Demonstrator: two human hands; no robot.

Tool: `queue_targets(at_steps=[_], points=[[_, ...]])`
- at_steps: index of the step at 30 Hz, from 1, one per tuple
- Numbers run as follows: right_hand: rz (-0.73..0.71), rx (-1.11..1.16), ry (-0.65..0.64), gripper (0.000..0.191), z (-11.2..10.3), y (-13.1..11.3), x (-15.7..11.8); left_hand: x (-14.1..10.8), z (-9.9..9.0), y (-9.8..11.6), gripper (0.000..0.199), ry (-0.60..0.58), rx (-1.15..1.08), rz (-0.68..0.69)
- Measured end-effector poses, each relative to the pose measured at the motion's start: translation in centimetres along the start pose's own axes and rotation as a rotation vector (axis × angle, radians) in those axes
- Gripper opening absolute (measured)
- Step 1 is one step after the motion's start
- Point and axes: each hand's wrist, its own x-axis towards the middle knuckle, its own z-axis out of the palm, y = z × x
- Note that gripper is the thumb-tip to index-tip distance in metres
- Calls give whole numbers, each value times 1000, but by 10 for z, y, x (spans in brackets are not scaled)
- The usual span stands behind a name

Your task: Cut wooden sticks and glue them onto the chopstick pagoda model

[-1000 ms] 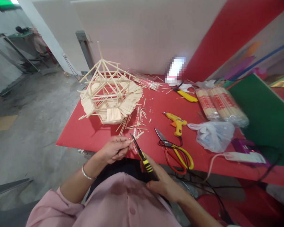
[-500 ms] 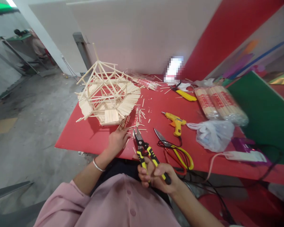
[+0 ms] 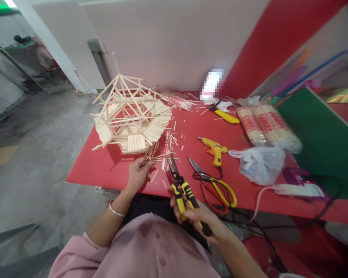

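Pinched in the fingers of my left hand (image 3: 138,173) is a thin wooden stick (image 3: 159,156), perhaps more than one, pointing right toward the cutter jaws. My right hand (image 3: 201,217) grips black-and-yellow cutting pliers (image 3: 178,181) by the handles, jaws aimed away from me. The stick's far end lies at the jaw tips; whether the blades touch it I cannot tell. Just beyond my left hand stands a pavilion-like model (image 3: 133,116) built from wooden sticks, with a pointed roof frame and a square slatted panel at the front. Cut stick pieces (image 3: 174,137) lie scattered beside it.
On the red table (image 3: 87,166) lie a yellow glue gun (image 3: 216,150), scissors (image 3: 204,174) with red and yellow handles, yellow-handled pliers (image 3: 227,116), bundled sticks (image 3: 268,125), a plastic bag (image 3: 261,164) and a power strip (image 3: 298,190). Cables trail along the right front edge.
My left hand has drawn back slightly left and now visibly holds a stick out toward the cutters. The pliers have shifted a little right, their handles closer together.
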Motion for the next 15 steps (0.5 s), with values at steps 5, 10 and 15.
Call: queue_targets(at_steps=[5, 10, 15], points=[[-26, -1002, 718, 74, 6, -4, 7, -19, -9, -5, 35, 12, 24, 23], [6, -1312, 957, 67, 11, -3, 33, -35, -2, -9, 33, -116, 34, 23], [-161, -1409, 995, 69, 11, -11, 52, -35, 0, -10, 34, -161, 32, 32]])
